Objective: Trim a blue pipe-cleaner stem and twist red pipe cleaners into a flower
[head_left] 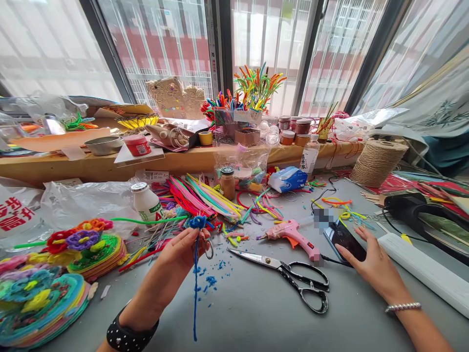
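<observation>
My left hand [183, 254] is closed in a pinch on a blue pipe-cleaner flower [197, 223], its long blue stem [195, 303] hanging down over the grey table. Blue fluff crumbs [210, 279] lie beneath it. My right hand [370, 264] lies flat with fingers stretched out on a black phone [344, 237] at the right. Black-handled scissors [293, 276] lie shut between the hands, and a pink glue gun [293, 235] rests just behind them.
Stacks of colourful pipe-cleaner flower mats [54, 283] fill the left front. Loose pipe cleaners [205, 198], a white bottle [146, 203], a brown jar [227, 183], a tissue pack [287, 178] and a twine spool [375, 161] stand behind. A cluttered wooden shelf [73, 168] runs under the window.
</observation>
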Demonstrator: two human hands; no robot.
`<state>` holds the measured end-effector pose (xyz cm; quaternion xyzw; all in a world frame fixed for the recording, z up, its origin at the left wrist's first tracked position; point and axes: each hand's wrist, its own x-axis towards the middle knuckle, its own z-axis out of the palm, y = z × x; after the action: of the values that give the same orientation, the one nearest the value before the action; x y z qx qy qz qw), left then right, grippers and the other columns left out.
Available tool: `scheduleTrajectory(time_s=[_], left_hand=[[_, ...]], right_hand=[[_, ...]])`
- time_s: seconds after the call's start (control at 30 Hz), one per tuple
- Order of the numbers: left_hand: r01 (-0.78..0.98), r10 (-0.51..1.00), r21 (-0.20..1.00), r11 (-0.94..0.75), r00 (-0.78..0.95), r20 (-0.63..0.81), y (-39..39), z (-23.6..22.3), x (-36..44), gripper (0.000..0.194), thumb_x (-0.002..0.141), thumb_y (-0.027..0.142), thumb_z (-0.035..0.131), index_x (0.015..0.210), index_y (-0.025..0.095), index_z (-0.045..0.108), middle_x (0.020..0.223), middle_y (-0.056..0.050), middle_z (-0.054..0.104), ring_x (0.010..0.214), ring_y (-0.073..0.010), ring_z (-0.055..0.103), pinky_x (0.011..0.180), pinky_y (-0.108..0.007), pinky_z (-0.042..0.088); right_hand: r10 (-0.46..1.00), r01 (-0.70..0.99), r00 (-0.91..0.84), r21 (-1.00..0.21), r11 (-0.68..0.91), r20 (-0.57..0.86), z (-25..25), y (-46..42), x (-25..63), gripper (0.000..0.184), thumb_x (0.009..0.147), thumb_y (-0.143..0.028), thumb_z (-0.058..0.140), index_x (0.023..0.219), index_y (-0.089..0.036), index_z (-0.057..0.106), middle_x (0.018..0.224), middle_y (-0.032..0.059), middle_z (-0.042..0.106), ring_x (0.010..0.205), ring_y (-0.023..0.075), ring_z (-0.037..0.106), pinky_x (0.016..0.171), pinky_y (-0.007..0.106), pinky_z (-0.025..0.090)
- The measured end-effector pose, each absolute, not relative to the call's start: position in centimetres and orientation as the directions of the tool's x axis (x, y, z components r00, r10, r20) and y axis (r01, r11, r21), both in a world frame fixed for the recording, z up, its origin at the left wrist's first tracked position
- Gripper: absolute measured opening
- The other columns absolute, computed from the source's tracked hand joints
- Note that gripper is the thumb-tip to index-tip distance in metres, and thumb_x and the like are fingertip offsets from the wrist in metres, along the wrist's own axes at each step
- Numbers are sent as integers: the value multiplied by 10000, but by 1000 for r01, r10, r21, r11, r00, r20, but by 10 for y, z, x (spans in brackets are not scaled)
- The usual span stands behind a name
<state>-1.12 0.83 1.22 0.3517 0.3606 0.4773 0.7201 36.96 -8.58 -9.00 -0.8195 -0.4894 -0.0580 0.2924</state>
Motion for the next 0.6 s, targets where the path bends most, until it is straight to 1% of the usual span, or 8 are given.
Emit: scheduleTrajectory(time_s=[0.07,0.13,0.27,0.37,0.47,0.6], left_hand=[[-433,940,850,299,288,-184,8,12,-11,144,600,263,659,683,147,640,699,6,628,622,-89,559,616,-179,469],[-430,940,852,298,289,-183,8,12,-11,147,594,267,663,677,147,640,693,6,626,620,-89,557,611,-177,468],[-428,943,857,288,280,-177,7,14,-11,158,576,271,674,663,144,639,683,6,619,608,-93,554,597,-180,465],[-437,944,851,290,277,-179,7,15,-10,153,573,269,676,654,144,638,679,6,614,605,-94,551,596,-188,466],[-441,943,850,288,284,-172,6,16,-10,145,579,263,672,651,142,638,679,3,611,611,-94,549,592,-184,461],[-441,941,851,286,297,-162,7,15,-10,144,583,260,670,652,139,636,682,3,611,613,-91,546,596,-179,455]], right_hand=[[784,833,527,-382,-400,328,-90,-81,369,914,590,-620,488,1265,-83,187,1158,172,470,1041,314,442,854,417,356],[798,840,523,-340,-423,299,-89,-74,369,951,579,-628,487,1273,-61,166,1127,171,497,1018,323,456,846,416,361],[814,857,511,-235,-459,277,-83,-59,370,933,578,-598,498,1246,-10,217,1091,211,502,982,350,468,809,426,371],[813,850,523,-227,-475,256,-79,-50,371,899,570,-534,531,1230,-4,231,1057,225,513,953,348,487,744,415,402],[814,860,507,-230,-455,282,-76,-48,371,881,555,-489,553,1223,-9,236,1023,212,529,927,336,501,729,397,408],[799,895,447,-180,-409,403,-75,-52,369,842,565,-462,546,1216,-24,241,988,193,532,903,326,502,748,397,391]])
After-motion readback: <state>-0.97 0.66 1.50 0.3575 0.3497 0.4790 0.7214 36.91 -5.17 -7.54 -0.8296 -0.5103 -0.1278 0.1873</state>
